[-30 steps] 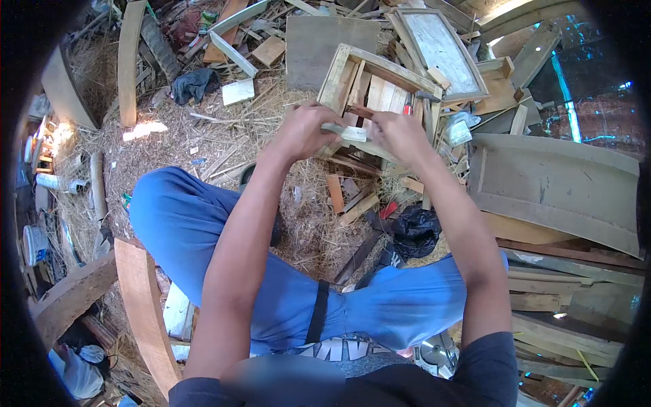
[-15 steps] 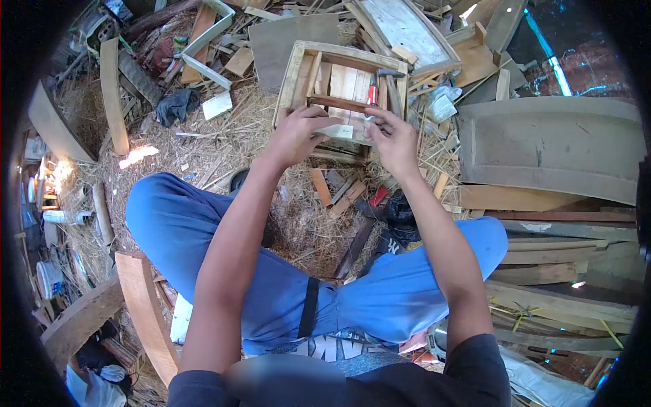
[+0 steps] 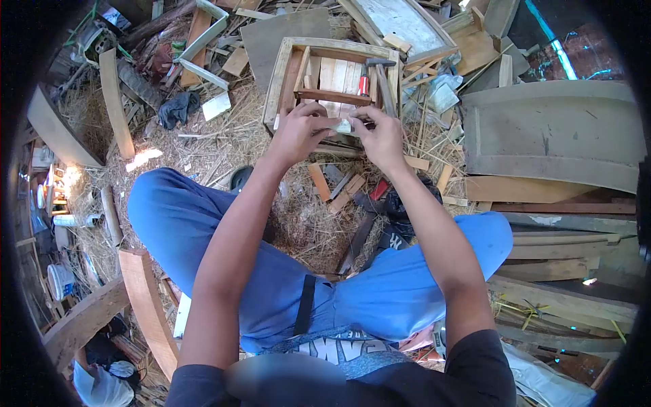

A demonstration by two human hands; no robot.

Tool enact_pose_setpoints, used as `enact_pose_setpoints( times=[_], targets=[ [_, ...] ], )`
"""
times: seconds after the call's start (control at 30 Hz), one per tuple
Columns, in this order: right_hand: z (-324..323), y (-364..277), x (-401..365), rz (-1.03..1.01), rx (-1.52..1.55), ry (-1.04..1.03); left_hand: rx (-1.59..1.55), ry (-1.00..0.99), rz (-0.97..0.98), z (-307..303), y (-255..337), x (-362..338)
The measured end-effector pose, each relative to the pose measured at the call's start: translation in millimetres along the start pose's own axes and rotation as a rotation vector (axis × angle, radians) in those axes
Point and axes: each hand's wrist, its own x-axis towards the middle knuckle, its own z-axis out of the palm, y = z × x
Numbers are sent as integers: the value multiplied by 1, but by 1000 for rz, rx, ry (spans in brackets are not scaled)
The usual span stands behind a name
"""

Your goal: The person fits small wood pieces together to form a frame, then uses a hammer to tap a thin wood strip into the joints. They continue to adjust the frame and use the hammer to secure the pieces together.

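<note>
The left hand [image 3: 298,134] has its grip closed on a small pale piece [image 3: 344,126], ends hidden by fingers; whether the right hand's [image 3: 381,141] grip grasps it, I cannot tell. The piece overlaps the near side of a wooden frame [image 3: 277,80]. Farther, a white panel [image 3: 400,22] is cut off.

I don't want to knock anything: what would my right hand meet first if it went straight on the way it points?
Beyond the pale strip at its fingertips, your right hand would probably meet the brown crossbar in the box, though one view leaves depth unclear.
</note>
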Motion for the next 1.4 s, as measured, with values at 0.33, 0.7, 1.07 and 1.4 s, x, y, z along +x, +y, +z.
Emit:
enact_pose_setpoints(
  times=[0.33,0.7,1.07,1.4],
  targets=[
    [-3,5,1,-69,-56,3,-30,3,4,1,-5,2],
    [-3,1,-2,-120,-58,-19,-61,98,69,12,-13,6],
    [3,7,-4,-178,-140,-6,-46,37,-1,7,-7,5],
    [8,9,-8,-275,-159,40,-20,36,-30,2,-2,3]
  ],
)
